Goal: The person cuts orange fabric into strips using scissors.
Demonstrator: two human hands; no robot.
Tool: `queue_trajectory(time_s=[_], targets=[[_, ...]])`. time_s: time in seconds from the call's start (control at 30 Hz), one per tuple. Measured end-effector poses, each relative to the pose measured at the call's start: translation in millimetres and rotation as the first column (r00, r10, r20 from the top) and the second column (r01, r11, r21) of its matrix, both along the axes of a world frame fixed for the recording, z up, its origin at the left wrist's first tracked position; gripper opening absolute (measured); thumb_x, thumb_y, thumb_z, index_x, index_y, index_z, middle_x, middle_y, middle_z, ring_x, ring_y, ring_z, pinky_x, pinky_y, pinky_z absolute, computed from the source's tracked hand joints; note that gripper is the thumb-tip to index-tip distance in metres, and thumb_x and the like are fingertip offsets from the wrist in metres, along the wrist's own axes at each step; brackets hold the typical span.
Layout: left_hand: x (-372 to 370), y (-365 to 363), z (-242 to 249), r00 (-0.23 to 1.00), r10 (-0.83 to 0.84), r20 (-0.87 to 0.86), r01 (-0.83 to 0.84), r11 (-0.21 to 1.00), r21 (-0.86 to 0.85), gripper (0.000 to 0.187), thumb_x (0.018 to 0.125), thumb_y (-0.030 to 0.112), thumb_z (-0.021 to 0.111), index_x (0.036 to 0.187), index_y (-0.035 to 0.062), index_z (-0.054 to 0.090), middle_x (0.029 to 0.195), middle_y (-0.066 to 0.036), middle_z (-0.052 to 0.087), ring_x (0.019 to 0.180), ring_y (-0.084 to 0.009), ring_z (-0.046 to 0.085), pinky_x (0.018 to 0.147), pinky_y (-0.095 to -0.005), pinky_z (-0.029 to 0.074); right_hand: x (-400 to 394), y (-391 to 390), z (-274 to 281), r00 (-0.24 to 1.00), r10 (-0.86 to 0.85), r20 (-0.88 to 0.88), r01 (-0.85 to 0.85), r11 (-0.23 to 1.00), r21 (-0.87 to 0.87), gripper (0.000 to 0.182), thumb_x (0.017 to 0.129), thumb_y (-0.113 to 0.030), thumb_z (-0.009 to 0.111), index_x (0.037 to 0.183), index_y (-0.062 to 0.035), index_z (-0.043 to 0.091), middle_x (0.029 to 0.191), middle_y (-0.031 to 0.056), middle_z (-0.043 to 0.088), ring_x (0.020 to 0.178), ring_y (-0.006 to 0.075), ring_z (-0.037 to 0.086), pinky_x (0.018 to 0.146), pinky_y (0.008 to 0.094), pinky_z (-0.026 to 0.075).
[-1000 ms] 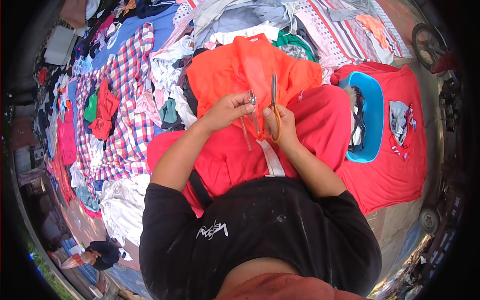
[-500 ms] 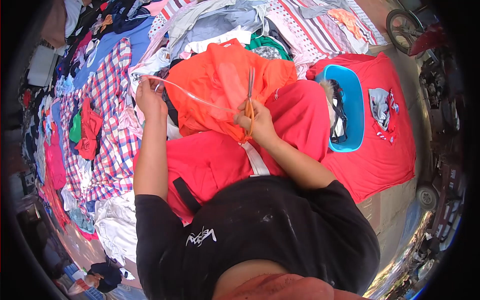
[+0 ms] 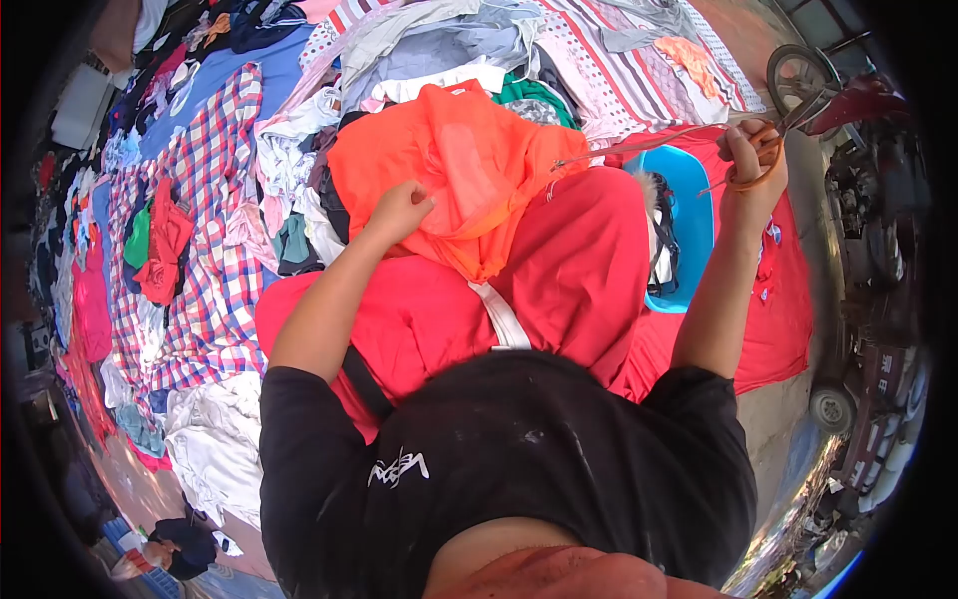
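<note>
My right hand (image 3: pixel 750 165) is raised over the blue basin's right side, closed around orange-handled scissors (image 3: pixel 762 178). The blades point up and to the right. From the same hand a thin, clear-looking strip (image 3: pixel 654 143) trails leftward over the basin. My left hand (image 3: pixel 402 210) is at the left part of a bright orange garment (image 3: pixel 469 150) spread across my lap. Its fingers are curled in, and whether they pinch any cloth is hidden.
A blue basin (image 3: pixel 702 215) with dark and white items stands at my right on red cloth (image 3: pixel 768 344). Piles of clothes, including a checked cloth (image 3: pixel 215 190), spread to the left and ahead. A wheel (image 3: pixel 801 78) stands at far right, and a person (image 3: pixel 185 549) is at lower left.
My right hand has swung far right and up with the scissors, and the strip now trails from it. My left hand has let go of the strip and moved right and down onto the orange garment.
</note>
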State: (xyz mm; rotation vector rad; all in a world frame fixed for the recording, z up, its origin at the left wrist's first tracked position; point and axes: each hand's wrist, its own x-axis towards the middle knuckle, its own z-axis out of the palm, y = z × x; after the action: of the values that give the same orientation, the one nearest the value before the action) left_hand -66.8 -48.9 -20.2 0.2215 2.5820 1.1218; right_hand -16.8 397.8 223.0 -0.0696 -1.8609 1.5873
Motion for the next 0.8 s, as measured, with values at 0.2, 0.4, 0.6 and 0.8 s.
queue_trajectory(time_s=[0.2, 0.4, 0.6, 0.8], targets=[[7.6, 1.3, -17.5, 0.985, 0.077, -0.154, -0.113, 0.964, -0.239, 0.055, 0.084, 0.032, 0.074, 0.124, -0.0016, 0.057, 0.123, -0.026, 0.06, 0.116, -0.0394, 0.059, 0.099, -0.0444, 0.048, 28.1, 64.4, -9.7, 0.98, -0.197, 0.012, 0.198, 0.979, -0.04, 0.025, 0.084, -0.004, 0.071, 0.104, 0.0056, 0.059, 0.083, 0.0114, 0.067, 0.072, 0.0178, 0.067, 0.065, 0.0271, 0.053], [-3.6, -13.4, -32.9, 0.947, 0.23, -0.222, -0.288, 0.917, -0.278, 0.075, 0.084, 0.035, 0.075, 0.136, -0.0091, 0.044, 0.135, -0.033, 0.051, 0.127, -0.0448, 0.051, 0.107, -0.0454, 0.043, 41.5, 123.0, -31.2, 0.966, -0.232, 0.116, 0.238, 0.97, -0.045, 0.023, 0.083, -0.004, 0.07, 0.102, 0.0036, 0.06, 0.079, 0.0104, 0.068, 0.067, 0.0151, 0.066, 0.06, 0.0244, 0.049], [-7.5, -28.9, -54.1, 0.934, 0.344, -0.099, -0.358, 0.889, -0.286, 0.084, 0.085, 0.038, 0.073, 0.141, -0.0131, 0.036, 0.137, -0.037, 0.051, 0.128, -0.0459, 0.052, 0.108, -0.045, 0.043, 22.8, 197.8, -99.8, 0.872, -0.332, 0.359, 0.31, 0.943, 0.117, 0.023, 0.081, -0.006, 0.067, 0.102, 0.0039, 0.062, 0.077, 0.0091, 0.068, 0.064, 0.0117, 0.061, 0.057, 0.0229, 0.046], [-13.4, -43.0, -75.3, 0.941, 0.329, -0.078, -0.329, 0.836, -0.439, 0.056, 0.087, 0.037, 0.071, 0.12, -0.0068, 0.057, 0.113, -0.031, 0.066, 0.109, -0.0428, 0.065, 0.094, -0.0468, 0.051, -1.1, 248.5, -137.5, 0.719, -0.61, 0.334, 0.472, 0.781, 0.409, 0.025, 0.076, -0.021, 0.073, 0.088, 0.0002, 0.068, 0.072, 0.009, 0.07, 0.066, 0.0165, 0.067, 0.066, 0.032, 0.052]])
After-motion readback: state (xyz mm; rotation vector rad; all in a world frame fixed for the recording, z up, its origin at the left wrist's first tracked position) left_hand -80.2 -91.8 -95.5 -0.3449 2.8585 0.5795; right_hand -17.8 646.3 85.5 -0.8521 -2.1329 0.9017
